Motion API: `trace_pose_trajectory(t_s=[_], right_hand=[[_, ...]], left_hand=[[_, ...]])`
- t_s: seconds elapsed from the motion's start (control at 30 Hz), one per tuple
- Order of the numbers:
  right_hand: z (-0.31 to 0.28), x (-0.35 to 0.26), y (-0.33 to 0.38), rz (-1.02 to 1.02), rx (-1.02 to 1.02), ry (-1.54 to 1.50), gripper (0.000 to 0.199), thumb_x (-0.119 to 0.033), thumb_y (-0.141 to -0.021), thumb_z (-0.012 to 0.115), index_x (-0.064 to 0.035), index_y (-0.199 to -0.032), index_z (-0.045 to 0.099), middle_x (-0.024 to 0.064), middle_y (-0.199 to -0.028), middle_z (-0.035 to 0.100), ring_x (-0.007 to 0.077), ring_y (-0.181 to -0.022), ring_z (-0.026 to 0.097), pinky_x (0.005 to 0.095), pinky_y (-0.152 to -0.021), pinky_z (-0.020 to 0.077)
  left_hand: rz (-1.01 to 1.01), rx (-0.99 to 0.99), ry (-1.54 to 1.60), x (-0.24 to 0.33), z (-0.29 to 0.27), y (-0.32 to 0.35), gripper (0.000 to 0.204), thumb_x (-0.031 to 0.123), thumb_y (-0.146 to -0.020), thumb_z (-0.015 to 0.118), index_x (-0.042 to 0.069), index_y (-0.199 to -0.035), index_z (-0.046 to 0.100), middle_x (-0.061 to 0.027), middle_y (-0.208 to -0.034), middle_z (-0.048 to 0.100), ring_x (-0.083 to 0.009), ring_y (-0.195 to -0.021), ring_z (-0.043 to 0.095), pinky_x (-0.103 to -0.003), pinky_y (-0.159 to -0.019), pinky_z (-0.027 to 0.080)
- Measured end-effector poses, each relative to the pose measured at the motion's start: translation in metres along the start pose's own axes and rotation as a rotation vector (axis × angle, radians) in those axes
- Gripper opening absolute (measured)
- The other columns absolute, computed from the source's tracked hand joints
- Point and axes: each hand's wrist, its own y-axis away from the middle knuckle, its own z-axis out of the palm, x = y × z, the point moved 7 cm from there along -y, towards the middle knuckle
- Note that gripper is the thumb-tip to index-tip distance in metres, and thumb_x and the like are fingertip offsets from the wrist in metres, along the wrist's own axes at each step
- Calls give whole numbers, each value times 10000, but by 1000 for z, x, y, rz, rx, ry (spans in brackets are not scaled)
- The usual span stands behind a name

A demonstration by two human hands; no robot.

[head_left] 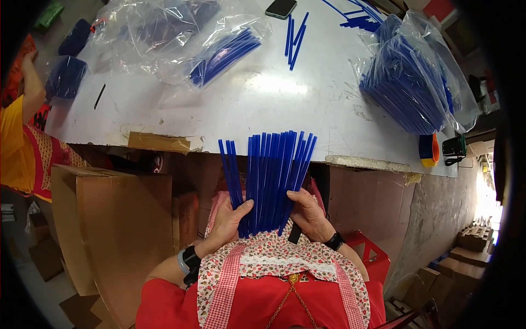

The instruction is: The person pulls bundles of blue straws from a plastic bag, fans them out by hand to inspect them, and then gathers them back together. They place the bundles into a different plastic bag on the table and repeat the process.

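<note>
A fanned bundle of long, slim blue plastic sticks (272, 181) stands upright before my lap, its upper ends over the table's front edge. My left hand (224, 222) is closed around the bundle's lower left side, thumb across the front. On the lower right side my right hand (310, 215) grips it in the same way. A few sticks at the left lean apart from the rest. A short black strip (295, 233) hangs beneath my right hand; what it belongs to I cannot tell.
The white table (230, 109) bears a clear bag of blue sticks (408, 82), another open plastic bag (164, 38), loose sticks (296, 41), a phone (280, 7) and a tape roll (429, 149). A large cardboard box (123, 230) stands left; another person (22, 126) is beyond it.
</note>
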Motion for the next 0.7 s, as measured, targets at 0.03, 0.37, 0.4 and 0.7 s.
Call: trace_pose_trajectory(t_s=[0.03,0.37,0.4,0.7], right_hand=[[-2,1,-1,-5,2,4,372,-168,-853,648,-42,-1188,547,78,-1170,606,186,-1083,561,369,-992,410],[-3,1,-1,-14,3,7,414,-172,-841,660,-38,-1212,534,91,-1188,602,203,-1102,560,395,-1002,410],[-4,2,-2,-17,4,9,412,-171,-842,659,-39,-1212,534,89,-1185,603,202,-1098,561,395,-1001,410],[5,-3,3,-11,-5,4,293,-152,-881,621,-54,-1151,564,45,-1127,619,142,-1039,569,328,-965,422]], left_hand=[[-10,-15,13,0,1,0,331,90,-893,622,34,-1190,486,-82,-1092,609,-155,-1004,588,-322,-903,487],[-87,-51,86,4,8,1,363,50,-887,611,49,-1221,466,-81,-1122,604,-170,-1022,589,-344,-911,488],[-92,-54,93,5,10,1,371,46,-887,608,50,-1229,463,-81,-1129,602,-171,-1026,590,-347,-913,489],[-100,-81,110,2,10,1,373,79,-907,595,61,-1257,466,-76,-1152,600,-152,-1019,595,-323,-884,514]])
